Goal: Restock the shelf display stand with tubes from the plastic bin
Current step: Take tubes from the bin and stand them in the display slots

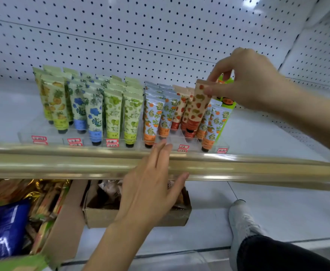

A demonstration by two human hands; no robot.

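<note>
Fingers (218, 70) of the right hand (252, 81) pinch the top crimp of one strawberry tube (198, 102), cap down, among the rows in the clear stand (179, 139). Five fingers of the left hand (150, 192) lie straight, holding nothing, over the gold shelf edge (62, 163). Stocked tubes overlap too much to count.

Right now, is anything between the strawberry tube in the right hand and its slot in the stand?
Nothing visible. The right hand pinches the strawberry tube by the top, cap down between neighbouring tubes in the stand. The left hand is lower, at the shelf edge.
</note>
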